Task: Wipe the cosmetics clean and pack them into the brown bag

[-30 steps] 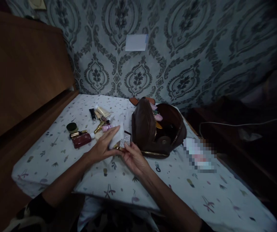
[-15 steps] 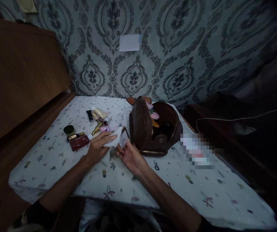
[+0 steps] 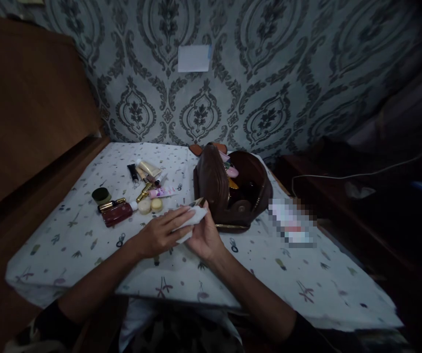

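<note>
My left hand [image 3: 164, 231] presses a folded white cloth [image 3: 195, 215], perhaps a wipe, over a small flat case [image 3: 197, 201]. Of the case only a dark edge shows above the cloth; its glittery face is hidden. My right hand [image 3: 206, 236] grips the case from the right side with curled fingers. Both hands meet just in front of the open brown bag [image 3: 211, 184]. To their left lie two small round jars [image 3: 150, 206], a pink and white tube [image 3: 162, 192], and a dark red bottle [image 3: 118, 214] with a white cap.
Several tubes [image 3: 148, 168], a gold lipstick [image 3: 144, 191] and a dark-lidded jar [image 3: 101, 196] are spread over the patterned tablecloth [image 3: 96, 255]. A blurred-out packet [image 3: 292, 223] lies right of the bag. Wooden furniture [image 3: 30, 113] bounds the left, and a patterned wall [image 3: 225, 108] the back.
My left hand has brought the cloth right over the case, covering its glittery face. Both hands sit slightly nearer me, uncovering the two round jars. The view has shifted a little.
</note>
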The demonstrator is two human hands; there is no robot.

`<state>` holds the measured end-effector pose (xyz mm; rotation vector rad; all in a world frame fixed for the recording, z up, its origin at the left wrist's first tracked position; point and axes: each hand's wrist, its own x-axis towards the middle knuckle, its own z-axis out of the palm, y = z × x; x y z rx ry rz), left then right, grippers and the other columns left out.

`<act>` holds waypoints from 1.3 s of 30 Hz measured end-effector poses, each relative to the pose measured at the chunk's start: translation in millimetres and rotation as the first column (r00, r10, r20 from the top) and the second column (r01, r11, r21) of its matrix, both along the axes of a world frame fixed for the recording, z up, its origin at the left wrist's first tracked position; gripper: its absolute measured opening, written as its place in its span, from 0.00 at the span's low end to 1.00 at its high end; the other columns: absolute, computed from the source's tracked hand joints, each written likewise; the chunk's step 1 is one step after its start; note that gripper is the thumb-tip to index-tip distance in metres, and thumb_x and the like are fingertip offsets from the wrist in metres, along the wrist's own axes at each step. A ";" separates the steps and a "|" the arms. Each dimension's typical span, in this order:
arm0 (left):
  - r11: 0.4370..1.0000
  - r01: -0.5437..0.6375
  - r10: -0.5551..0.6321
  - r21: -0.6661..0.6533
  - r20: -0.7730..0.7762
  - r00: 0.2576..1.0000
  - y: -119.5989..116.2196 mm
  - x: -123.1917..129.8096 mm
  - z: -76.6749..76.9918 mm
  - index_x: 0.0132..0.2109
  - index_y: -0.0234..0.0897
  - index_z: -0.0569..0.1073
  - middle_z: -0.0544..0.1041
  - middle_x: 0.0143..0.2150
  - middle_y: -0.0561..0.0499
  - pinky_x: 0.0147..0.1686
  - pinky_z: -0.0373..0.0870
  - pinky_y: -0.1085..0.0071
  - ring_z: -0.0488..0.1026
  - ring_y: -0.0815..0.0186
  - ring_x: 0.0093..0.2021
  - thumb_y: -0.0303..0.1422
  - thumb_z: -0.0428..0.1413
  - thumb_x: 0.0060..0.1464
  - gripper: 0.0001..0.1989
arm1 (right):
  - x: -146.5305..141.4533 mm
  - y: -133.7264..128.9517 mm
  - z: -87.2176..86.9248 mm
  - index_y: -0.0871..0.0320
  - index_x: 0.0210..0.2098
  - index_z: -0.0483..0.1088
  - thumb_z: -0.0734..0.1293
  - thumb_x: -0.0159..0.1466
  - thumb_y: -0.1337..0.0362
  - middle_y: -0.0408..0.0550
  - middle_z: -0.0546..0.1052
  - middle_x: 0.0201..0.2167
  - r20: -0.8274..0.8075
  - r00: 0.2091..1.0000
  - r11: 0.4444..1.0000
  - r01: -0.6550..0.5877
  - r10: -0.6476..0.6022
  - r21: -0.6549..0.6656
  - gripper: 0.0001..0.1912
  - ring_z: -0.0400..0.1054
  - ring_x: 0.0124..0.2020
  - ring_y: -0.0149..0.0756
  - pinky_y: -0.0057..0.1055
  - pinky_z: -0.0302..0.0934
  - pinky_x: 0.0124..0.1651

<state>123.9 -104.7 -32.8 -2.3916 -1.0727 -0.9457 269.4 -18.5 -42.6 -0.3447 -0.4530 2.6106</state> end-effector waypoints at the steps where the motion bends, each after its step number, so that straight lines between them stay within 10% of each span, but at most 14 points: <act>1: 1.000 0.010 -0.010 -0.001 -0.019 1.000 0.0 0.7 0.1 0.57 0.31 0.69 0.70 0.63 0.34 0.60 0.70 0.52 0.55 0.52 0.70 0.25 0.54 0.62 0.17 | 1.4 0.3 1.2 0.58 0.38 0.75 0.73 0.54 0.44 0.48 0.81 0.36 0.008 0.999 0.999 -0.035 0.035 0.013 0.24 0.74 0.40 0.37 0.29 0.69 0.36; 6: 0.997 0.078 -0.077 -0.023 0.020 0.997 -0.4 2.5 2.5 0.53 0.31 0.71 0.71 0.61 0.33 0.60 0.70 0.54 0.57 0.53 0.69 0.24 0.56 0.60 0.14 | 4.1 -2.7 7.8 0.59 0.40 0.75 0.67 0.54 0.38 0.55 0.80 0.42 0.033 0.989 0.988 -0.146 0.145 0.058 0.31 0.71 0.50 0.49 0.44 0.69 0.45; 13: 0.998 0.044 -0.027 -0.047 0.311 0.950 -1.7 -8.7 9.6 0.32 0.34 0.69 0.78 0.52 0.34 0.56 0.74 0.59 0.73 0.56 0.58 0.20 0.54 0.58 0.08 | 2.4 -8.7 15.8 0.56 0.42 0.73 0.69 0.58 0.47 0.47 0.81 0.40 -0.011 1.000 0.994 0.005 -0.006 -0.106 0.21 0.72 0.44 0.41 0.43 0.67 0.48; 26: 0.971 -0.066 0.137 -0.230 0.307 0.942 1.8 1.9 6.5 0.65 0.34 0.60 0.66 0.65 0.35 0.64 0.61 0.52 0.58 0.56 0.69 0.30 0.46 0.66 0.22 | -3.7 -17.0 7.2 0.56 0.40 0.73 0.67 0.66 0.61 0.40 0.80 0.31 0.019 0.991 0.983 -0.129 0.132 -0.130 0.06 0.72 0.31 0.28 0.28 0.69 0.37; 32: 0.862 -0.227 0.429 -0.453 0.415 0.802 4.4 -11.9 9.1 0.53 0.35 0.70 0.77 0.49 0.42 0.51 0.69 0.62 0.74 0.59 0.49 0.39 0.45 0.67 0.17 | -1.4 -14.9 7.9 0.60 0.45 0.72 0.59 0.69 0.47 0.52 0.81 0.39 0.090 0.988 0.991 -0.131 0.128 0.035 0.23 0.76 0.41 0.41 0.50 0.70 0.49; 39: 0.802 -0.291 0.557 -0.521 0.477 0.680 3.0 -15.4 10.9 0.30 0.38 0.65 0.65 0.24 0.56 0.30 0.58 0.71 0.63 0.68 0.26 0.43 0.44 0.65 0.18 | -4.1 -12.9 5.0 0.62 0.46 0.72 0.54 0.70 0.45 0.54 0.82 0.37 0.220 0.968 0.987 -0.139 0.119 0.078 0.27 0.78 0.35 0.41 0.44 0.76 0.34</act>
